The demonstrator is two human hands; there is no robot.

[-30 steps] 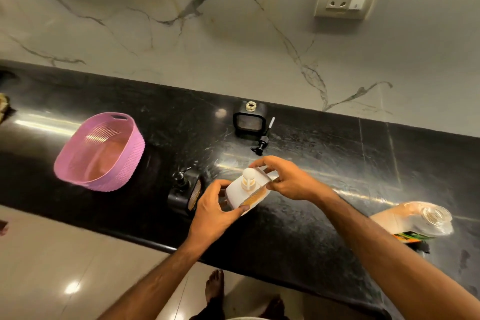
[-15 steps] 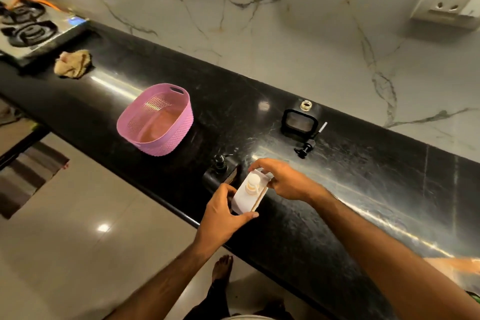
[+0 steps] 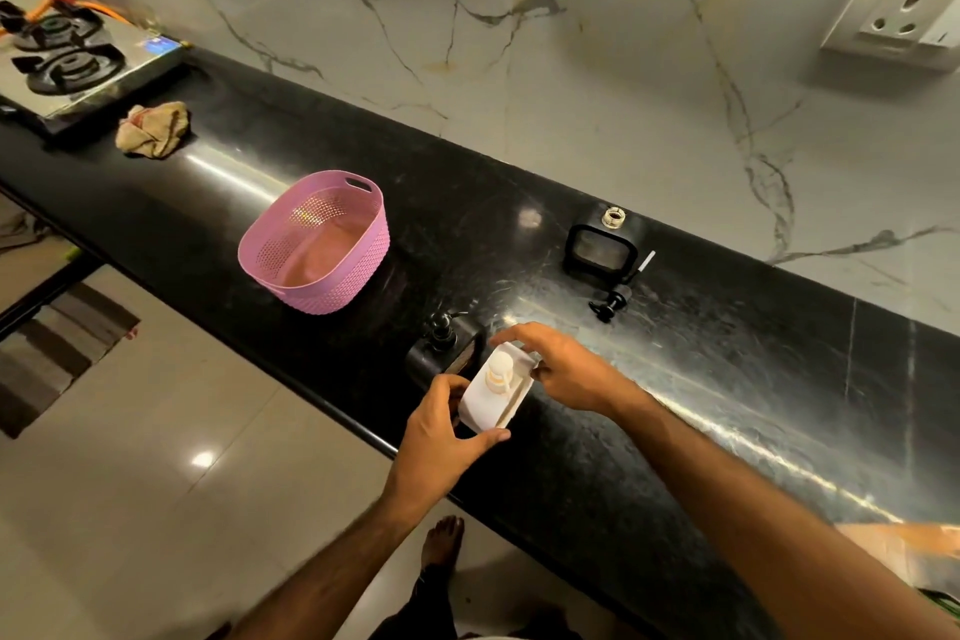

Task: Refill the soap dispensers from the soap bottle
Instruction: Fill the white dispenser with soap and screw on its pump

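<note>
White dispenser (image 3: 496, 392) at the tabletop (image 3: 727, 379) edge is gripped by the left hand (image 3: 441, 431); right hand (image 3: 561, 369) fingers pinch it, apparently. The rear black dispenser (image 3: 600, 250) stands uncapped, unfilled.

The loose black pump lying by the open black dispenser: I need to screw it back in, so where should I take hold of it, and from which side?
Pinch the black pump round its thick collar, coming from above. It lies flat on the counter beside the open black dispenser, its thin white tube angled toward the wall, too slender for a firm grip.
</note>
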